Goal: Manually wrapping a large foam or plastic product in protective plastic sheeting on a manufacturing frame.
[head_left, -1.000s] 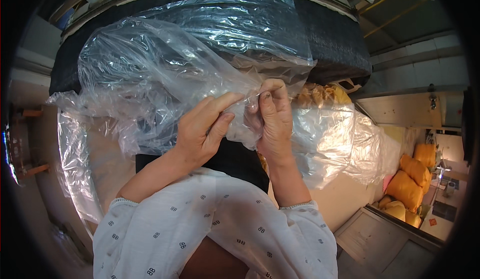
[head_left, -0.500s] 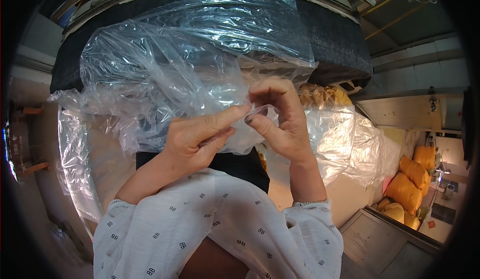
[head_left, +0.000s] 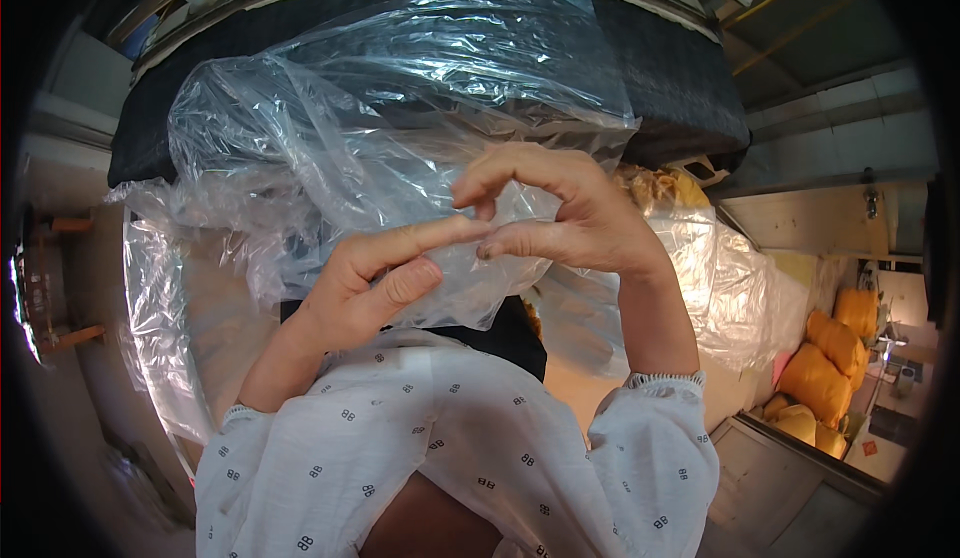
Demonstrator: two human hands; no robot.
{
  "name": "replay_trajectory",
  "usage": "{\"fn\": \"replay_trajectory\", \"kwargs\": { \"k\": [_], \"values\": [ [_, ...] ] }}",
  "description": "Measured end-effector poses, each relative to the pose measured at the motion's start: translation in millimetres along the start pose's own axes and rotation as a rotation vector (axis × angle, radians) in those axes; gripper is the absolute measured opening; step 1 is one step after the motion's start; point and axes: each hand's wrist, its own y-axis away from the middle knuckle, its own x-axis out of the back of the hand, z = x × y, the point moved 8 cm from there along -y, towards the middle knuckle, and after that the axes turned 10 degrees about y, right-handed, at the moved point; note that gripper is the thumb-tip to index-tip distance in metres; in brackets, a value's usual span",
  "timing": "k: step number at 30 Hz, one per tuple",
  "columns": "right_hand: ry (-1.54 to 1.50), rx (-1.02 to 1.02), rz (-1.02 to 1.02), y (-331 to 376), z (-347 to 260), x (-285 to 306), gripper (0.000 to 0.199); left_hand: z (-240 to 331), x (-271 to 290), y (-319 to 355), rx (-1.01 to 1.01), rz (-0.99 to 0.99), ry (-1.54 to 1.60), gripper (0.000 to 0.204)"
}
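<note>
Clear plastic film [head_left: 470, 303] lies crumpled under and between my hands, spilling over a black piece [head_left: 490, 336] near my lap. My left hand [head_left: 375, 278] touches the film with its forefinger stretched to the right and its thumb apart; its other fingers are mostly hidden beneath. From the right, my right hand [head_left: 570, 208] curves over the film in a C shape, thumb and fingers apart. Its thumb tip meets the left fingertip. Whether a fold of film sits between these tips is too fine to make out.
More clear film [head_left: 480, 53] drapes over a dark padded surface [head_left: 675, 88] at the far side. Bundled, shiny film [head_left: 735, 298] lies to the right, with a yellowish wrapped thing [head_left: 665, 188] behind it. Several orange bags [head_left: 820, 378] stand farther right, beside a wooden panel [head_left: 800, 220].
My right hand has turned and swung left, its fingers spreading wider over the film. The left hand has shifted slightly left and down, its thumb farther from the forefinger.
</note>
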Motion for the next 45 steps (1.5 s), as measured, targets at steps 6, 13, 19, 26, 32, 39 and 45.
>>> {"fn": "replay_trajectory", "kwargs": {
  "k": [6, 13, 19, 26, 32, 39, 45],
  "values": [
    [-0.126, -0.041, 0.147, 3.9, 7.5, 8.7, 0.012, -13.0, 13.0, 5.2, 0.143, 0.085, 0.065, 0.032],
    [-0.289, -0.130, 0.191, 1.8, 19.2, 18.6, 0.009, 14.6, 21.4, -9.7, -0.016, 0.202, -0.138, 0.016],
    [-0.341, -0.068, 0.233, -5.8, 24.0, 29.6, 0.009, 23.6, 28.9, -15.0, -0.019, 0.276, -0.221, 0.014],
    [-0.418, -0.044, 0.774, 6.0, 8.9, 56.0, 0.005, 72.1, 40.3, -50.6, -0.275, 0.373, -0.747, 0.009],
    [-0.052, 0.065, 1.228, 14.6, 22.0, 134.8, 0.004, 75.2, 60.9, -135.8, -0.553, 0.339, -0.847, 0.010],
    [0.680, -0.109, 1.255, -44.0, 116.2, 213.9, 0.010, 7.6, 134.3, -223.2, -0.303, 0.259, -0.522, 0.025],
    [0.410, -0.293, 1.277, -58.2, 188.3, 210.1, 0.014, 18.6, 176.8, -227.8, -0.439, 0.686, -0.651, 0.032]
  ]
}}
